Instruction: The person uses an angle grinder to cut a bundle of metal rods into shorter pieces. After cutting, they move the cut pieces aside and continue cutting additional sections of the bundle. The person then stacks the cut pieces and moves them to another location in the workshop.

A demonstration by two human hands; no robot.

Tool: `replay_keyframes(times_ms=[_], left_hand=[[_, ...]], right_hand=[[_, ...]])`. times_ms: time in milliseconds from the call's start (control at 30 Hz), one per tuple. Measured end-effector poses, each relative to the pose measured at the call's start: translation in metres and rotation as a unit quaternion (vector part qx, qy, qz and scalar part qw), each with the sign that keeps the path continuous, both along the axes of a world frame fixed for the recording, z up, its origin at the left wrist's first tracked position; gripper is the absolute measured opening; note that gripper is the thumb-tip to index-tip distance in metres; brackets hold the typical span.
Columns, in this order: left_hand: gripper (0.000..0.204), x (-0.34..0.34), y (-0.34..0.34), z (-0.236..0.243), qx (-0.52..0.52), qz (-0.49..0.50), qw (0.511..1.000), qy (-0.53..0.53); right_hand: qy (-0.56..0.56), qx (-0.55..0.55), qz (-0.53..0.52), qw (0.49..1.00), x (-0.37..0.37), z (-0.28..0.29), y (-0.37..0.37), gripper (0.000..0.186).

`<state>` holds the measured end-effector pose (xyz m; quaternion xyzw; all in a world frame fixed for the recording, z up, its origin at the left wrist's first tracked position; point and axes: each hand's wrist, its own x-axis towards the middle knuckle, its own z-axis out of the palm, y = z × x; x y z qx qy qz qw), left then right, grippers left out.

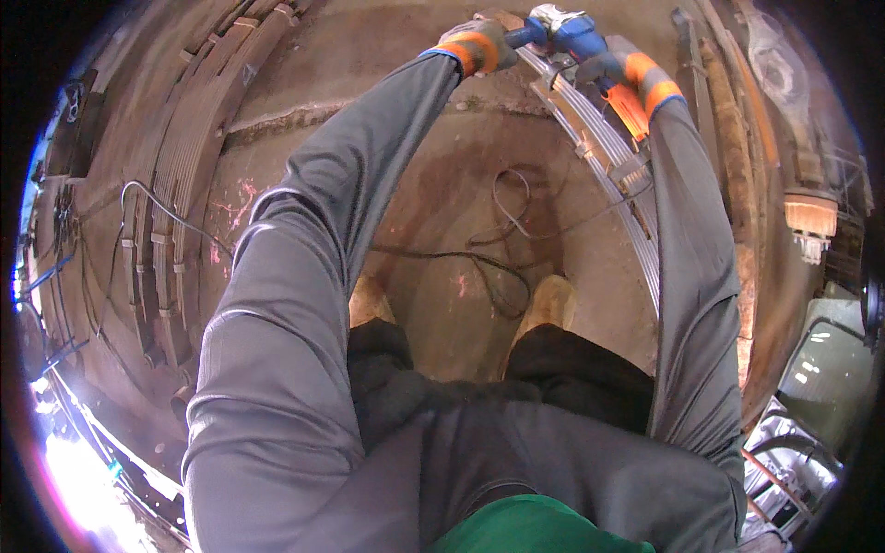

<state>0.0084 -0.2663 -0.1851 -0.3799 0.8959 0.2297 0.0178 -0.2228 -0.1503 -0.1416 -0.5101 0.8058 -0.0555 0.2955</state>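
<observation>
My left hand (481, 52), in a grey glove with an orange-banded cuff, is closed on the side handle of a blue power tool (573, 35), apparently an angle grinder with a silver head. My right hand (616, 68), gloved alike, is closed round the tool's body, with an orange part (627, 112) showing below it. The tool is held over the far end of a bundle of long metal strips (604, 180) with clamps, running along my right side under my arm. Whether the tool touches the strips I cannot tell.
Stacked leaf-spring-like strips (166, 249) lie at the left. Loose cables (498, 261) cross the floor (433, 166) around my boots (547, 300). Long rusty bars (728, 157) and a large metal assembly (807, 217) are at the right, near a glass pane (811, 369).
</observation>
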Motion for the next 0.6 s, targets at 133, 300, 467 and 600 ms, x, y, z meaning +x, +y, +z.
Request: replay_keyframes(times_ms=[133,300,467,600], left_hand=[[0.041,-0.016,-0.009,-0.003,-0.013,-0.025,0.998,0.05],[0.044,-0.037,-0.02,-0.011,-0.002,-0.034,0.998,0.05],[0.045,-0.042,-0.026,-0.015,0.07,-0.049,0.995,0.049],[0.04,-0.037,-0.021,-0.017,0.054,-0.062,0.991,0.109]], right_hand=[[-0.028,-0.026,-0.045,0.998,-0.014,-0.004,0.001,0.054],[-0.034,0.0,-0.059,0.998,-0.025,-0.001,0.002,0.059],[-0.01,0.009,-0.085,0.996,-0.027,-0.005,0.001,0.054],[0.015,-0.012,-0.109,0.994,-0.028,-0.012,0.006,0.056]])
